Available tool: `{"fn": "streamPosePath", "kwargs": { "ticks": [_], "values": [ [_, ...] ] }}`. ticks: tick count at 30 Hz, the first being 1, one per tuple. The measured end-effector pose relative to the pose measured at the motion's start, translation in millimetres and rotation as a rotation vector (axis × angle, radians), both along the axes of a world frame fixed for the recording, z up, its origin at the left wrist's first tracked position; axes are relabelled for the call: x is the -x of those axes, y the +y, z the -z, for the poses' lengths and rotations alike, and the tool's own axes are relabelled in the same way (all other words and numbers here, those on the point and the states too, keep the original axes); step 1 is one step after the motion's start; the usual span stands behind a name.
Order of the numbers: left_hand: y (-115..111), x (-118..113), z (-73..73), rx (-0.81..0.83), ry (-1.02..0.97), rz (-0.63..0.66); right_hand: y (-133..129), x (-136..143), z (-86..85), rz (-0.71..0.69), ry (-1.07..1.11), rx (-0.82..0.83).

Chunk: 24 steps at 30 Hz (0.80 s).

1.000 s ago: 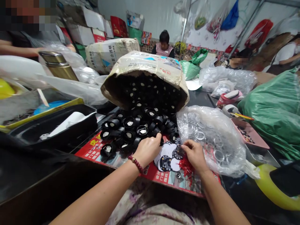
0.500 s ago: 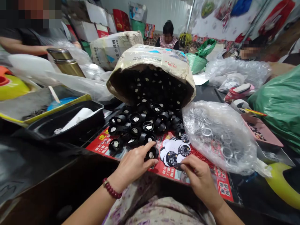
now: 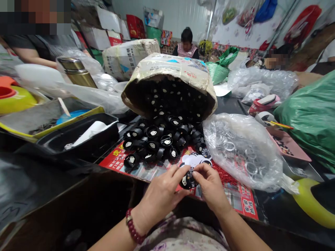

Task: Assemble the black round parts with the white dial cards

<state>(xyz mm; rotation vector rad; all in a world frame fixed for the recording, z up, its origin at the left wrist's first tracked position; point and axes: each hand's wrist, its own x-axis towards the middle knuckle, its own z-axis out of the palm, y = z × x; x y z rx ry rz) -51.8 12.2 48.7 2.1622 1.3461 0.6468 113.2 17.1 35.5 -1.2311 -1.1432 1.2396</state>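
Between thumb and fingers, my left hand holds a small round black case with a pale part inside. My right hand pinches a black printed dial disc at the case's opening; whether it sits inside or on the rim I cannot tell. Just behind my hands lies a pile of white and black dial discs, partly hidden by my fingers. Farther back, a heap of similar black cases spills from the mouth of a big tipped sack.
To the right, a clear plastic bag holds several clear rings, beside a pink tray of small parts. A black tray and a gold flask stand left. A co-worker sits beyond the sack; others are at both sides.
My left hand has lifted a black case from the front of the heap and moved right. My right hand has brought a dial disc from the pile to that case.
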Motion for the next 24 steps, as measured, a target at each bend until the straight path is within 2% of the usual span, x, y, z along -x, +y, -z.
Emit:
{"fn": "streamPosePath", "kwargs": {
  "ticks": [1,3,5,6,8,15,17,21,24],
  "values": [
    [-1,-3,2.4,0.099,-0.147,-0.042,0,0,1.5,0.044,0.035,-0.004],
    [-3,-9,9.1,0.401,-0.478,-0.098,-2,-2,4.5,0.118,0.106,-0.01],
    [-5,-15,15.5,0.664,-0.758,-0.103,-4,-3,5.6,0.135,0.106,-0.016],
    [-5,-17,17.7,0.733,-0.85,-0.097,-6,-4,4.9,0.124,0.069,-0.018],
    [-5,-20,19.8,0.767,-0.925,-0.096,-9,-7,0.7,0.092,-0.039,-0.026],
    [-5,-18,20.4,0.769,-0.835,-0.021,-14,-12,-18.7,-0.016,-0.272,-0.067],
    [-8,-19,21.4,0.753,-0.836,-0.026,-14,-8,-18.2,-0.024,-0.34,-0.083],
    [-13,-24,23.9,0.73,-0.89,-0.068,-16,-3,-12.1,0.043,-0.201,0.014],
    [-15,-27,27.0,0.699,-0.866,-0.094,-19,-5,-11.1,0.031,-0.347,-0.074]
  ]
}}
